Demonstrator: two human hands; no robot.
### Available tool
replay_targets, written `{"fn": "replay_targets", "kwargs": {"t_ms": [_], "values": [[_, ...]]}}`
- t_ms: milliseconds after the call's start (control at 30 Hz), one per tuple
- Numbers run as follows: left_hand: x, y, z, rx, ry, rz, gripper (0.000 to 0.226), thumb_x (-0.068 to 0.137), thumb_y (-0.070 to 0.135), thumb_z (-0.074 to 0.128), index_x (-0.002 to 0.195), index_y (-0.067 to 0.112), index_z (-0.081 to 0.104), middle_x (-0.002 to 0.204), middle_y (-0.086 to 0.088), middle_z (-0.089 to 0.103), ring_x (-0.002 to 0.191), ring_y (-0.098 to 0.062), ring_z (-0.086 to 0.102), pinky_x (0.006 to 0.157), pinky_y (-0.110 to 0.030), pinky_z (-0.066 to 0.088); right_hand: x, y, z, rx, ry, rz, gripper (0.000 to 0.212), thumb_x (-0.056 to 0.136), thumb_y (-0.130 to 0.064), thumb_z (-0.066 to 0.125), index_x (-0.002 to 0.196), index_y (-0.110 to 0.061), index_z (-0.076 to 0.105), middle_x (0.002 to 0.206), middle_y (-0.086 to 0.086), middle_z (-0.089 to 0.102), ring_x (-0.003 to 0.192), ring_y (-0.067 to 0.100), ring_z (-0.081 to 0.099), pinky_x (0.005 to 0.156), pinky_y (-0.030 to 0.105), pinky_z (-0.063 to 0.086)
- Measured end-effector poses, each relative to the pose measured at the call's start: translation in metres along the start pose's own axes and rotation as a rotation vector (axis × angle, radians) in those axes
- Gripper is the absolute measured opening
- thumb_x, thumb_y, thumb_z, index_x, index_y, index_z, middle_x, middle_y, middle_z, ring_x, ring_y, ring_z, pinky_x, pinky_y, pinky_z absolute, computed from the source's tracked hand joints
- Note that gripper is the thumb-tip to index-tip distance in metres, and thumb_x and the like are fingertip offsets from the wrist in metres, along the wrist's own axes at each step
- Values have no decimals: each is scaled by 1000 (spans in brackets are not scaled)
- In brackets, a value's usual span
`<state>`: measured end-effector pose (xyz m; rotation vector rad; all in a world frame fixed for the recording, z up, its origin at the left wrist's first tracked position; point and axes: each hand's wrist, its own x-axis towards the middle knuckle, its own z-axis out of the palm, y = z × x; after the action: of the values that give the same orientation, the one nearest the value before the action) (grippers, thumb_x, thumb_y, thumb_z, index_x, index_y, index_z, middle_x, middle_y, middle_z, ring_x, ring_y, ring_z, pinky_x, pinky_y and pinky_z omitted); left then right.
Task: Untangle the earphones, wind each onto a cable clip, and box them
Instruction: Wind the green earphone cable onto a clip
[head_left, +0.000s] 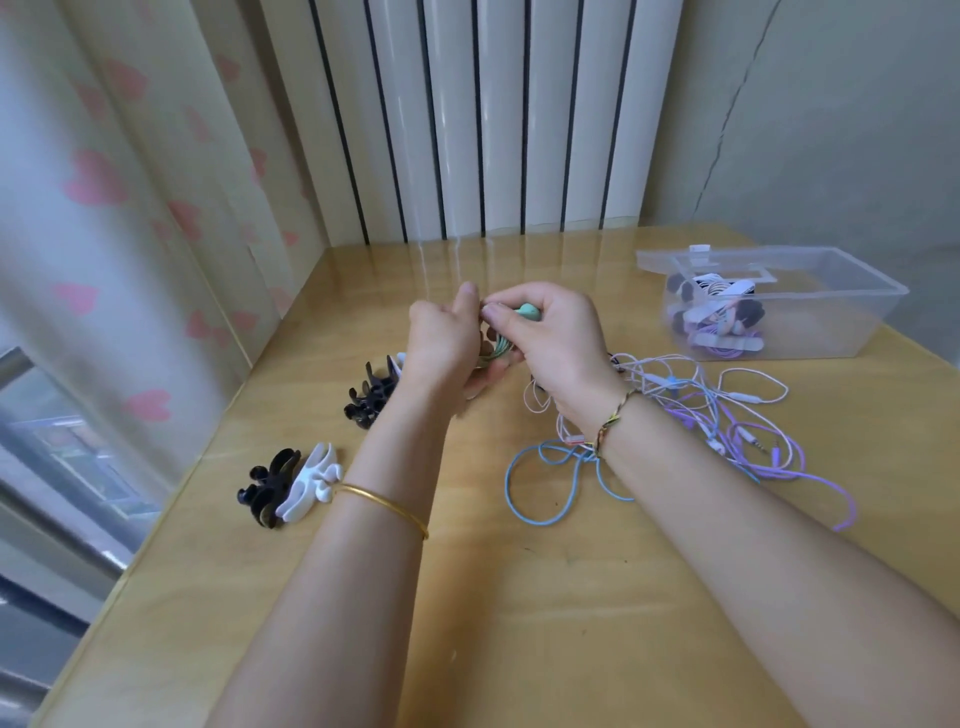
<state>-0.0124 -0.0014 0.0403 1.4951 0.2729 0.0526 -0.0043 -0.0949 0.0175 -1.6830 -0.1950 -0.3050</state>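
Note:
Above the middle of the wooden table (467, 597), my left hand (441, 345) grips a cable clip wound with green earphone cord (500, 351). The clip itself is mostly hidden by my fingers. My right hand (556, 343) pinches the mint-green earbud (530, 310) at the top of that bundle. A tangle of white, purple and blue earphones (717, 415) lies on the table under and to the right of my right wrist. A clear plastic box (831, 312) at the back right holds several wound earphones.
Spare cable clips lie at the left: a black and a white one (291, 486) near the edge, and a dark cluster (371, 397) farther back. A curtain hangs on the left and a white radiator stands behind the table. The box lid leans at its back.

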Motion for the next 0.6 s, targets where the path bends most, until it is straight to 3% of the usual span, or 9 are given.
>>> {"fn": "replay_targets", "kwargs": {"t_ms": [133, 233, 333, 433, 600], "values": [[23, -11, -30, 92, 7, -92, 29, 101, 28, 37, 105, 3, 53, 89, -14, 56, 65, -20, 64, 46, -30, 56, 7, 4, 2, -66, 65, -1, 16, 84, -10, 65, 72, -20, 68, 61, -8, 61, 57, 2, 52, 64, 26, 43], [58, -26, -66, 772, 225, 70, 20, 92, 10, 42, 93, 8, 61, 92, -13, 57, 82, -29, 63, 73, -37, 52, 5, 7, -3, -119, 43, 19, 13, 85, -11, 64, 74, -17, 69, 62, -9, 61, 49, -4, 48, 62, 22, 42], [80, -42, -82, 1232, 227, -3, 26, 89, 14, 46, 106, 5, 63, 114, -17, 58, 109, -36, 49, 78, -34, 38, 2, 9, -5, -109, 19, 73, 12, 87, -10, 63, 77, -15, 68, 63, -4, 61, 43, -3, 45, 51, 16, 40], [84, -50, -74, 1352, 142, -43, 25, 89, 15, 50, 110, 3, 56, 121, -17, 52, 114, -33, 45, 79, -31, 36, 2, 9, -6, -75, 3, 124, 9, 88, -9, 63, 82, -12, 69, 64, -1, 60, 40, -5, 45, 44, 10, 36], [84, -45, -68, 1400, 207, -54, 33, 91, 12, 54, 122, 2, 51, 129, -16, 39, 118, -33, 41, 94, -37, 41, 2, 8, -10, -52, -20, 136, 7, 88, -8, 63, 85, -9, 70, 64, -1, 61, 41, -5, 47, 44, 11, 37]]}}
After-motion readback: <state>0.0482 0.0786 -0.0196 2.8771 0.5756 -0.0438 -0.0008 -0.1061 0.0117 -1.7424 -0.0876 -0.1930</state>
